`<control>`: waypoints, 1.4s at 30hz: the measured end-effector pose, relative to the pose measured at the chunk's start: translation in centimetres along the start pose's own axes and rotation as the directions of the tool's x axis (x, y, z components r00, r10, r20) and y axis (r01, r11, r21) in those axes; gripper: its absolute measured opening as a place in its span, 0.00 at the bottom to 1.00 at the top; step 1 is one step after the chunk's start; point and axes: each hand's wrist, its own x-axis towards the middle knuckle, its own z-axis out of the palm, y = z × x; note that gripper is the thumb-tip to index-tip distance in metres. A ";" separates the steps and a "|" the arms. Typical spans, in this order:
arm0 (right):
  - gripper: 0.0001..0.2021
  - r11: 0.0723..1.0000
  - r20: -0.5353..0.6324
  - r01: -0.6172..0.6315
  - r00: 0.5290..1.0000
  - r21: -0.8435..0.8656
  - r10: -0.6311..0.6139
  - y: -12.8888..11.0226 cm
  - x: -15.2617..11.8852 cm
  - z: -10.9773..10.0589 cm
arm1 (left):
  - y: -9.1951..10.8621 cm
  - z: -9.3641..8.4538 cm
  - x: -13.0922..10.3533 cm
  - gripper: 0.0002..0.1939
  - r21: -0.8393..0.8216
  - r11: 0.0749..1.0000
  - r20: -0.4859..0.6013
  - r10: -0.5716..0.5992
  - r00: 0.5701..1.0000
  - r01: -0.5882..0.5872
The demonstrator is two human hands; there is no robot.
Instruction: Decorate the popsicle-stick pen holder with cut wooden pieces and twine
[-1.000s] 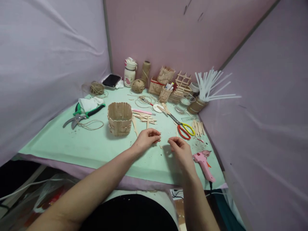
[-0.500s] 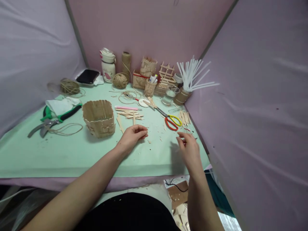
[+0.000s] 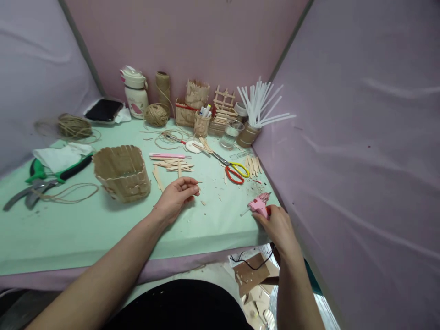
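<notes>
My right hand (image 3: 277, 224) is closed round the handle of a pink hot glue gun (image 3: 259, 204) at the table's right edge. A clear glue stick pokes out of its back, and its nozzle points away to the right. In the middle, my left hand (image 3: 178, 195) rests on the table with thumb and fingers pinched on a small sliver of wood (image 3: 200, 182); most of it is hidden. To the left of that hand stands a basket made of wooden sticks (image 3: 122, 174). Split wooden sticks (image 3: 173, 164) lie just beyond my left fingers.
Scissors with red and yellow handles (image 3: 237, 172) lie open at centre right. Green-handled pliers (image 3: 44, 183) and twine lie at the left. Along the back stand a bottle (image 3: 134, 94), a cup of water (image 3: 230, 134) and a jar of glue sticks (image 3: 249, 135).
My right hand has moved down and right and has taken hold of the glue gun. The view has turned to the right. My left hand keeps its pinch.
</notes>
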 end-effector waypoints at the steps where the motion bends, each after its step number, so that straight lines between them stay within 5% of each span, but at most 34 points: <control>1: 0.18 1.000 -0.008 -0.009 1.000 0.015 0.009 -0.1 0.1 0.0 | 0.0 0.0 0.0 0.19 -0.015 1.000 -0.002 0.008 1.000 -0.008; 6: 0.21 0.901 -0.002 -0.042 0.999 0.432 0.047 -1.0 -0.8 -1.1 | 0.0 -0.1 -0.1 0.18 -0.060 0.998 0.013 0.011 1.000 -0.011; 10: 0.23 0.514 0.096 -0.061 0.995 0.855 -0.041 -3.2 -2.9 -0.9 | -0.2 -0.3 -0.1 0.17 -0.068 0.998 0.032 0.002 0.999 0.000; 14: 0.22 0.241 0.148 -0.117 0.982 0.963 -0.114 -6.2 -4.8 0.9 | -0.4 -0.4 -0.1 0.18 -0.096 0.995 0.027 0.009 1.000 -0.006; 26: 0.29 0.454 0.079 0.005 0.983 0.891 -0.166 -9.8 -6.1 0.8 | -0.3 -0.1 -0.2 0.18 -0.185 0.980 0.016 0.081 0.997 -0.077; 42: 0.28 0.448 0.059 0.008 0.989 0.894 -0.135 -10.8 -6.8 0.2 | -0.5 -0.3 -0.1 0.18 -0.112 0.990 0.030 0.091 0.995 -0.087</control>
